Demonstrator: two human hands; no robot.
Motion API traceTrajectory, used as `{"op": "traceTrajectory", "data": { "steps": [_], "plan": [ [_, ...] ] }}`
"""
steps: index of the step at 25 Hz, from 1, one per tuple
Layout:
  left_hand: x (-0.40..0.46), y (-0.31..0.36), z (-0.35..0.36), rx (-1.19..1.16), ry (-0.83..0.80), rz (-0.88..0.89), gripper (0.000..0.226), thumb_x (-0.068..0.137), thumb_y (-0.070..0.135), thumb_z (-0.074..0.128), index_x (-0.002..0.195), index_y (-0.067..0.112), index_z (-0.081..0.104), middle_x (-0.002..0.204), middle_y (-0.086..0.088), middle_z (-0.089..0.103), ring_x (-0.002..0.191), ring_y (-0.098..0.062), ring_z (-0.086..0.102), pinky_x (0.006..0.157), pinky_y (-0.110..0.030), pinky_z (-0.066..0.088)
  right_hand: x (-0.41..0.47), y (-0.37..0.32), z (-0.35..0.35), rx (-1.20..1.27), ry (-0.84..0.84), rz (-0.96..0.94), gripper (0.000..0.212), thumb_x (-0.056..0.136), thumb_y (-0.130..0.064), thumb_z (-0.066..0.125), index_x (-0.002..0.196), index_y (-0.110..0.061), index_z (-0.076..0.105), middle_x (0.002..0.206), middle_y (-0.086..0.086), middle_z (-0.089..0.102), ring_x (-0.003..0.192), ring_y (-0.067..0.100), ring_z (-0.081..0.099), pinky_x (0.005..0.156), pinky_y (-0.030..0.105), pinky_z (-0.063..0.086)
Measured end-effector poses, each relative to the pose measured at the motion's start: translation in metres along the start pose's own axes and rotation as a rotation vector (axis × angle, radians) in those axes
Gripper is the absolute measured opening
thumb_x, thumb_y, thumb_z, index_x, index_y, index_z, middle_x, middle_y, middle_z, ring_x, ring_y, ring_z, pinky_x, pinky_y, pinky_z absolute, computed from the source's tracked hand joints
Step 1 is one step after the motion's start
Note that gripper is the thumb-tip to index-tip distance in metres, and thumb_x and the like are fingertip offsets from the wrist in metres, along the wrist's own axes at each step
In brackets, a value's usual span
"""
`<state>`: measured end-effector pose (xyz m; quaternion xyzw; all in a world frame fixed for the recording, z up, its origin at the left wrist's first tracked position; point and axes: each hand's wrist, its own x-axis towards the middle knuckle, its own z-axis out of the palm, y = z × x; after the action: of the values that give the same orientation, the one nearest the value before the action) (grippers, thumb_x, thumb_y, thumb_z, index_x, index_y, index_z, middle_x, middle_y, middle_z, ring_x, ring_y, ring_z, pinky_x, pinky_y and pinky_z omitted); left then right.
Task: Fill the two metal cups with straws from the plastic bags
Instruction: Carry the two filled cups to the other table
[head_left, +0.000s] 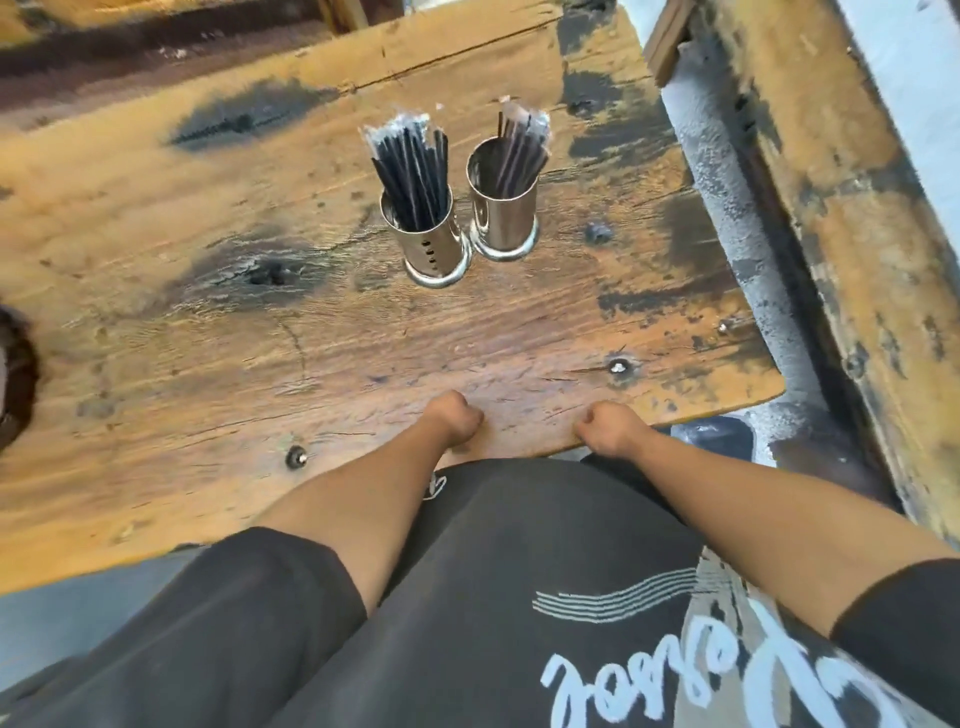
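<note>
Two shiny metal cups stand side by side on the worn wooden table (260, 332). The left cup (431, 244) holds a bunch of black wrapped straws (413, 166) that fan out above its rim. The right cup (503, 208) holds darker brownish wrapped straws (519, 150). No plastic bags are in sight. My left hand (453, 418) and my right hand (610, 428) rest at the table's near edge, well short of the cups. The fingers of both are curled under and hold nothing.
A dark round object (13, 374) shows at the left edge of the table. A pale concrete gap (727, 208) and a second weathered wooden plank (857, 234) run along the right side. Screw heads (618, 366) dot the tabletop.
</note>
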<state>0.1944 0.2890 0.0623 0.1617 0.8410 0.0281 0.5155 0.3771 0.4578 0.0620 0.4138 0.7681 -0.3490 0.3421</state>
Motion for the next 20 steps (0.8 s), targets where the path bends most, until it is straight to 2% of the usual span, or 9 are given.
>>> {"op": "traceTrajectory", "data": {
  "steps": [2, 4, 7, 8, 12, 14, 16, 18, 20],
  "plan": [
    [0.003, -0.014, -0.012, -0.046, -0.004, -0.009, 0.037, 0.101, 0.026, 0.050, 0.119, -0.004, 0.062, 0.121, -0.026, 0.066, 0.110, -0.043, 0.065, 0.086, -0.039, 0.055, 0.007, -0.021, -0.003, -0.004, 0.014, -0.018, 0.035, 0.103, -0.025, 0.046, 0.118, -0.003, 0.068, 0.122, 0.020, 0.067, 0.116, 0.034, 0.062, 0.089, 0.031, 0.045],
    [0.006, -0.022, -0.022, -0.081, -0.002, -0.005, 0.033, 0.100, 0.025, 0.052, 0.114, -0.002, 0.064, 0.116, -0.024, 0.068, 0.106, -0.040, 0.066, 0.085, -0.037, 0.055, 0.012, -0.041, -0.007, 0.004, -0.010, -0.032, 0.030, 0.104, -0.022, 0.043, 0.105, -0.006, 0.069, 0.122, 0.021, 0.068, 0.117, 0.033, 0.062, 0.088, 0.030, 0.045],
    [0.009, -0.027, -0.032, -0.124, 0.004, -0.020, 0.024, 0.101, 0.025, 0.051, 0.097, 0.004, 0.062, 0.084, -0.015, 0.068, 0.075, -0.031, 0.066, 0.072, -0.031, 0.051, 0.021, -0.060, -0.014, -0.030, -0.033, -0.043, 0.028, 0.103, -0.020, 0.043, 0.094, -0.009, 0.067, 0.116, 0.020, 0.072, 0.113, 0.032, 0.064, 0.084, 0.028, 0.044],
    [0.010, -0.027, -0.035, -0.134, 0.007, -0.024, 0.026, 0.101, 0.027, 0.051, 0.096, 0.004, 0.061, 0.081, -0.014, 0.067, 0.075, -0.031, 0.067, 0.071, -0.031, 0.051, 0.026, -0.063, -0.016, -0.057, -0.031, -0.054, 0.027, 0.101, -0.021, 0.045, 0.093, -0.008, 0.067, 0.113, 0.019, 0.072, 0.111, 0.033, 0.064, 0.083, 0.028, 0.044],
    [0.021, -0.021, -0.052, -0.246, 0.071, -0.059, 0.032, 0.096, 0.038, 0.063, 0.105, 0.008, 0.060, 0.103, -0.013, 0.069, 0.100, -0.034, 0.066, 0.085, -0.037, 0.053, 0.055, -0.073, -0.038, 0.051, 0.016, -0.060, 0.017, 0.095, -0.025, 0.055, 0.100, -0.012, 0.066, 0.108, 0.010, 0.071, 0.109, 0.031, 0.064, 0.083, 0.028, 0.043],
    [0.028, -0.015, -0.061, -0.341, 0.156, -0.093, 0.040, 0.090, 0.044, 0.071, 0.104, 0.013, 0.051, 0.103, -0.007, 0.063, 0.100, -0.029, 0.061, 0.082, -0.036, 0.050, 0.072, -0.078, -0.054, 0.153, 0.065, -0.045, 0.027, 0.091, -0.030, 0.064, 0.112, -0.013, 0.065, 0.107, 0.005, 0.070, 0.105, 0.026, 0.064, 0.081, 0.025, 0.041],
    [0.037, -0.008, -0.073, -0.471, 0.264, -0.094, 0.054, 0.082, 0.047, 0.079, 0.111, 0.015, 0.047, 0.111, -0.004, 0.061, 0.107, -0.027, 0.061, 0.085, -0.034, 0.046, 0.086, -0.086, -0.070, 0.286, 0.130, -0.051, 0.049, 0.087, -0.036, 0.074, 0.128, -0.015, 0.056, 0.111, 0.001, 0.065, 0.107, 0.022, 0.062, 0.084, 0.025, 0.041],
    [0.051, 0.001, -0.088, -0.634, 0.365, -0.052, 0.075, 0.076, 0.046, 0.086, 0.130, 0.015, 0.044, 0.130, -0.008, 0.057, 0.121, -0.027, 0.058, 0.100, -0.039, 0.049, 0.103, -0.096, -0.087, 0.397, 0.194, -0.085, 0.077, 0.080, -0.039, 0.082, 0.143, -0.017, 0.044, 0.125, 0.003, 0.058, 0.117, 0.022, 0.058, 0.096, 0.030, 0.045],
    [0.063, 0.010, -0.105, -0.765, 0.418, 0.017, 0.104, 0.070, 0.044, 0.091, 0.150, 0.018, 0.031, 0.148, -0.012, 0.044, 0.136, -0.026, 0.048, 0.116, -0.044, 0.042, 0.121, -0.106, -0.105, 0.498, 0.226, -0.107, 0.098, 0.074, -0.039, 0.087, 0.152, -0.018, 0.032, 0.141, 0.008, 0.048, 0.128, 0.024, 0.051, 0.111, 0.039, 0.043]
  ]
}}
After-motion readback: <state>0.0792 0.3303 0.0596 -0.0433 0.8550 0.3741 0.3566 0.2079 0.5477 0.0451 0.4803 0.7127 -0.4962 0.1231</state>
